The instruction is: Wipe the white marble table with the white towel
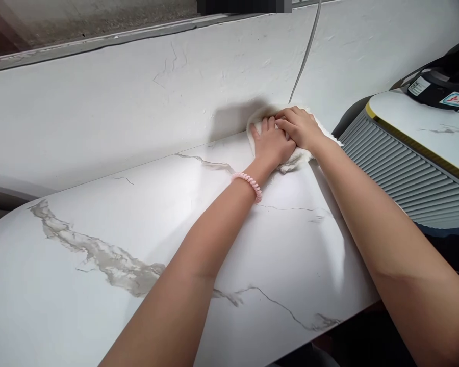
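Observation:
A white fluffy cloth (295, 162) lies on the white marble-patterned tabletop (145, 224) at its far edge, against the white wall. My left hand (271, 143) presses flat on the cloth, fingers together and stretched toward the wall. A pink coiled band (248, 182) circles that wrist. My right hand (297, 126) lies over the left hand's fingers and the cloth, fingers flat and pressed down. Most of the cloth is hidden under both hands.
A grey ribbed unit (401, 168) with a marble-look top and gold trim stands right of the table. Dark items with labels (443, 84) sit on it. A grey cable (306, 51) runs down the wall (137, 102) behind the hands. A window ledge (80, 43) runs above.

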`<action>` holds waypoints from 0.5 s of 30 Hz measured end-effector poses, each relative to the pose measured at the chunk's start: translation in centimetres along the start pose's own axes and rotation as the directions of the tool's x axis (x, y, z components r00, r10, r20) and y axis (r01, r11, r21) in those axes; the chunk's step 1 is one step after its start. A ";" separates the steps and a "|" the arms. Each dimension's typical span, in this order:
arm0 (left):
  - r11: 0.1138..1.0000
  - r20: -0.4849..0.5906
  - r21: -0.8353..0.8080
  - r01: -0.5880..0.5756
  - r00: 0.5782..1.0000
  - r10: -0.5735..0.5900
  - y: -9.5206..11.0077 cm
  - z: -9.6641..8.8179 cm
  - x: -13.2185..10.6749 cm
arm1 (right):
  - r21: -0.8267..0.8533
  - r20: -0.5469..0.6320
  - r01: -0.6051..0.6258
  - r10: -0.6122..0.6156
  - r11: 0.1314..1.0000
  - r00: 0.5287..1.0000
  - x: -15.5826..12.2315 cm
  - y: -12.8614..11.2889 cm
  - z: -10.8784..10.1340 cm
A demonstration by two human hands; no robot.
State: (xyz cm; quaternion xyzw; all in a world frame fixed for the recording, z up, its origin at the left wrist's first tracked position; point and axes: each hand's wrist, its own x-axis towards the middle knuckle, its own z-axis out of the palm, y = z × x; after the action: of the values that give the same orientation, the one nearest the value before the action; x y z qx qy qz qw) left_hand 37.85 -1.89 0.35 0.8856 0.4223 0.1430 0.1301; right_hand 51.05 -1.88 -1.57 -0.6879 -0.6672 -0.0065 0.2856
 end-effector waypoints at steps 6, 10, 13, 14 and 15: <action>1.000 0.004 0.015 0.015 1.000 -0.015 0.1 0.1 0.2 | 0.003 0.000 -0.032 0.032 0.999 0.999 0.4 0.4 0.4; 1.000 0.004 0.019 0.010 1.000 -0.010 0.0 0.1 0.1 | 0.006 0.003 -0.040 0.040 0.999 0.999 -0.3 -0.6 -0.1; 0.999 0.000 0.040 0.004 1.000 -0.004 0.1 0.1 -0.1 | 0.007 0.006 -0.056 0.056 0.998 0.998 -1.0 -1.5 -0.7; 0.999 -0.002 0.049 -0.004 1.000 0.004 0.2 0.1 -0.3 | 0.006 0.005 -0.061 0.061 0.998 0.998 -1.3 -1.7 -0.9; 0.998 0.000 0.056 -0.013 1.000 0.013 0.2 0.0 -0.5 | 0.005 0.001 -0.064 0.064 0.998 0.998 -1.6 -1.9 -1.1</action>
State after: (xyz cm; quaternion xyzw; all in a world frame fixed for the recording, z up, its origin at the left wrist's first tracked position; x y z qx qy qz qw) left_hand 37.75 -2.39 0.33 0.8915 0.4206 0.1323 0.1042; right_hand 49.50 -3.86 -0.57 -0.7081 -0.6451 0.0043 0.2871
